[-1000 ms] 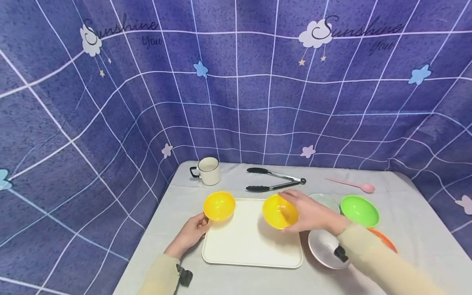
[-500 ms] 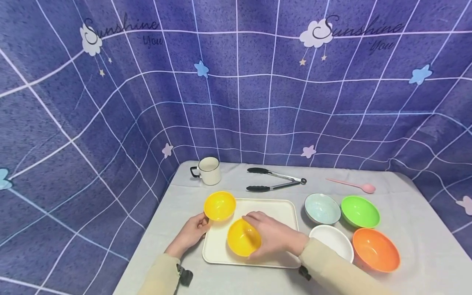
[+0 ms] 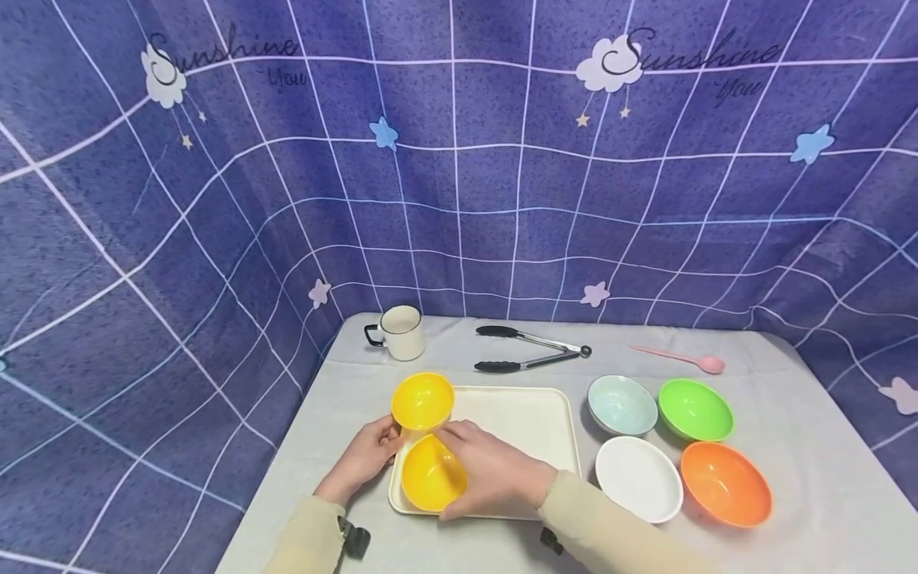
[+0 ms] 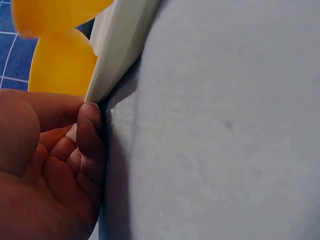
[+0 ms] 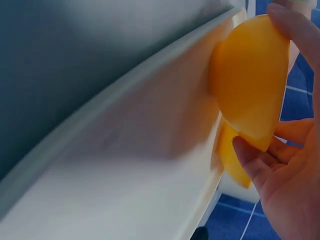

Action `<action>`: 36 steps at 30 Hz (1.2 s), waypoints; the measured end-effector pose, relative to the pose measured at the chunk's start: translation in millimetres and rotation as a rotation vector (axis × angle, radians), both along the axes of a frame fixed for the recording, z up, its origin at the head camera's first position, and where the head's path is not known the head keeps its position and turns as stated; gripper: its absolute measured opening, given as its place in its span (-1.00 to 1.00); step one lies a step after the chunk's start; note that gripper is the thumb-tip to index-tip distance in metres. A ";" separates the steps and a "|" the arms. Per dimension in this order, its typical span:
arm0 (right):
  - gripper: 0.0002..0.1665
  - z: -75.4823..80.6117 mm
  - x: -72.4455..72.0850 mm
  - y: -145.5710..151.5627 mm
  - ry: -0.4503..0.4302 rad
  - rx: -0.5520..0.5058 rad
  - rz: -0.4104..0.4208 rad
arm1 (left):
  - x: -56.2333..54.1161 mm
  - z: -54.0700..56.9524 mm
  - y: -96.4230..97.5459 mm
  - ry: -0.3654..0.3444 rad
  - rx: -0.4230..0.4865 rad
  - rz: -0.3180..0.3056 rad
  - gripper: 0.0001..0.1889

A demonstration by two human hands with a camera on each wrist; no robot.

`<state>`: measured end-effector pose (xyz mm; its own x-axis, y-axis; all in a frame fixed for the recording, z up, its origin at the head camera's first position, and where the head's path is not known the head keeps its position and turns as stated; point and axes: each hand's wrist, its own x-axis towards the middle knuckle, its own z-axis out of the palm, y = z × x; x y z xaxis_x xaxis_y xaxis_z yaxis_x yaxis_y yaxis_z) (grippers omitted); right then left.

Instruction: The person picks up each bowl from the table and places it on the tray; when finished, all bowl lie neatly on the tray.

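My right hand (image 3: 495, 472) grips a yellow bowl (image 3: 429, 477) by its rim over the near left corner of the cream rectangular tray (image 3: 527, 418). In the right wrist view that bowl (image 5: 252, 75) sits close to the tray surface, with fingers and thumb on opposite sides of its rim. A second yellow bowl (image 3: 421, 402) stands at the tray's far left corner, just beyond the held one. At the left edge of the tray, my left hand (image 3: 364, 454) pinches the rim; the left wrist view shows thumb and forefinger meeting on the tray edge (image 4: 117, 47).
Right of the tray are a pale blue bowl (image 3: 622, 405), a green bowl (image 3: 696, 410), a white bowl (image 3: 638, 480) and an orange bowl (image 3: 726, 485). Behind lie a cream mug (image 3: 403, 335), black-handled tongs (image 3: 534, 349) and a pink spoon (image 3: 710, 364). A blue curtain (image 3: 488, 183) surrounds the table.
My right hand has carried the yellow bowl leftward and nearer across the tray to its near left corner. The left hand and the other yellow bowl have stayed in place.
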<state>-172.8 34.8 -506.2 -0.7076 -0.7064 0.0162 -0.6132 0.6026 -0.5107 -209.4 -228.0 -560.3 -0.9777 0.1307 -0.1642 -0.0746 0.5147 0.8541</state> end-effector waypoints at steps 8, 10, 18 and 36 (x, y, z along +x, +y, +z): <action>0.45 -1.2 3.1 -21.4 0.016 -0.043 0.044 | 2.2 1.4 -3.2 -0.031 -0.027 0.000 -0.89; 0.46 -2.1 2.9 -26.1 0.034 -0.051 0.060 | 2.8 2.1 -3.5 -0.044 -0.031 0.005 -0.84; 0.50 -5.6 1.8 -34.5 0.098 -0.053 0.073 | 2.1 1.5 -3.8 -0.042 -0.010 -0.006 -0.73; 0.44 9.0 7.4 15.7 0.143 -0.047 -0.044 | 1.5 2.5 -1.9 -0.038 0.003 0.011 -0.80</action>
<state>-165.4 50.5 -497.3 -0.7260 -0.6709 0.1511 -0.6552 0.6081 -0.4483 -207.9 -229.8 -557.8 -0.9721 0.1209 -0.2012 -0.1128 0.5108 0.8523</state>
